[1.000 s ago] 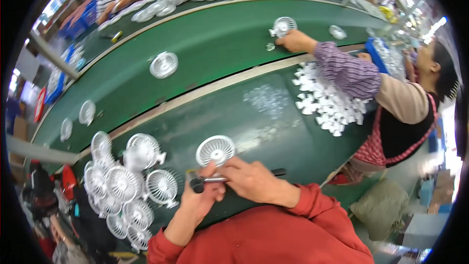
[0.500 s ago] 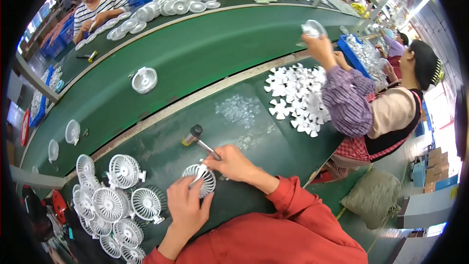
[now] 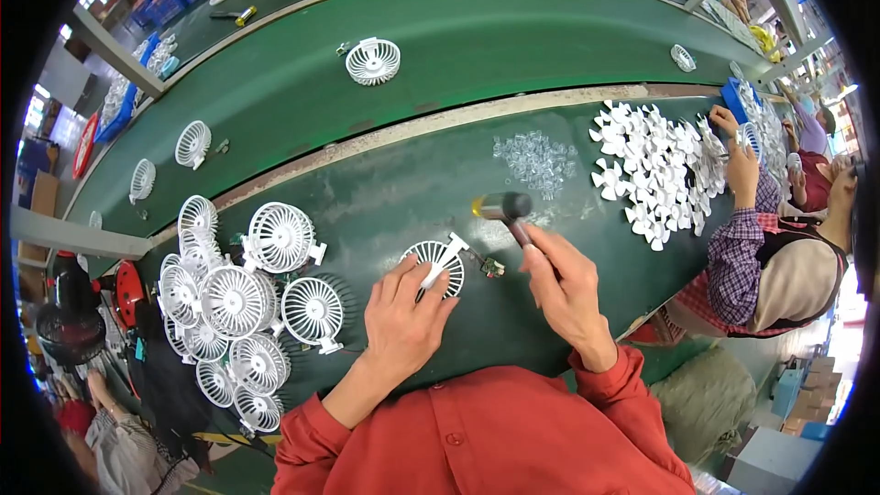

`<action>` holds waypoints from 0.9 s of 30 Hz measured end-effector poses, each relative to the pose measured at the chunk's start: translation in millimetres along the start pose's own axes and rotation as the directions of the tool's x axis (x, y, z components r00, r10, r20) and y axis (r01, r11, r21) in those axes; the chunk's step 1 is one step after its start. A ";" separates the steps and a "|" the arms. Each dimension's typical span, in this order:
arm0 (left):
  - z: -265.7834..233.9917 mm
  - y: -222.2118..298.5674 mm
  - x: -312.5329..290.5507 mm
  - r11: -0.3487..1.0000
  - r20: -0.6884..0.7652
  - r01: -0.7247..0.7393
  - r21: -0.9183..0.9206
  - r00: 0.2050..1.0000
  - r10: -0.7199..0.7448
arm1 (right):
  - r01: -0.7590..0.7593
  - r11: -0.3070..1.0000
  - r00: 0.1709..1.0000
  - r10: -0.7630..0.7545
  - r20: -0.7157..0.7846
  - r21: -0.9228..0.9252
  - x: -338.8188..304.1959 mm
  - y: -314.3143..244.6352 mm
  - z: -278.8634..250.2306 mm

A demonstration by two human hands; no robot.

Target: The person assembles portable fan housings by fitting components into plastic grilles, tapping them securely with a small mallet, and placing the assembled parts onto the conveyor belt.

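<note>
A round white fan cage (image 3: 451, 286) with a white blade-like piece (image 3: 446, 259) across it lies on the green bench before me. My left hand (image 3: 405, 319) presses over its left side, the fingertips holding it down. A hammer (image 3: 506, 208) with a black end and a yellow end is gripped in my right hand (image 3: 566, 286). The hammer's head, slightly blurred, hovers up and right of the cage. Beside the cage's right edge sits a small circuit board (image 3: 493, 267) on wires.
White fan cages (image 3: 232, 301) are heaped to my left. Small clear plastic parts (image 3: 536, 162) and a pile of white fan blades (image 3: 653, 165) lie to the right, beside a co-worker (image 3: 779, 257). More cages (image 3: 373, 61) lie on the green conveyor belt (image 3: 275, 96) beyond.
My right hand has moved away from the cage to the right, with the hammer still in it. My left hand stays on the cage. The view has turned, and the co-worker's hands have lowered.
</note>
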State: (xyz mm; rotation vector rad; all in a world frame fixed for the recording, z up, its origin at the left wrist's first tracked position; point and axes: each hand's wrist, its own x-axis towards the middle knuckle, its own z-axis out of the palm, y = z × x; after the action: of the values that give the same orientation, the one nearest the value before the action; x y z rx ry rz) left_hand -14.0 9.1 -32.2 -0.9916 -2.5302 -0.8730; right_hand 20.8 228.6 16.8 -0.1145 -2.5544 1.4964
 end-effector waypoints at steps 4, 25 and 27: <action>-0.9 2.0 0.8 1.000 0.008 -0.010 -0.013 1.000 0.010 | 0.218 0.943 0.976 -0.213 0.047 -0.250 -16.5 0.0 12.5; -33.2 -2.5 -10.9 0.985 0.079 0.124 -0.122 0.990 -0.114 | -0.150 0.850 0.975 0.043 -0.216 -0.505 82.8 84.9 24.7; -34.7 0.6 -8.2 0.980 0.086 0.130 -0.148 0.989 -0.118 | -0.122 0.839 0.979 0.013 -0.205 -0.531 86.3 92.6 29.7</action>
State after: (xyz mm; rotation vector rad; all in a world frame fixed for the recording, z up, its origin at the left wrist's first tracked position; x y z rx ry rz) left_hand -6.1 -16.6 -8.7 -0.9363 -2.6461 -1.0999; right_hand -71.7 262.0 -68.1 -0.4078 -2.7477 0.6858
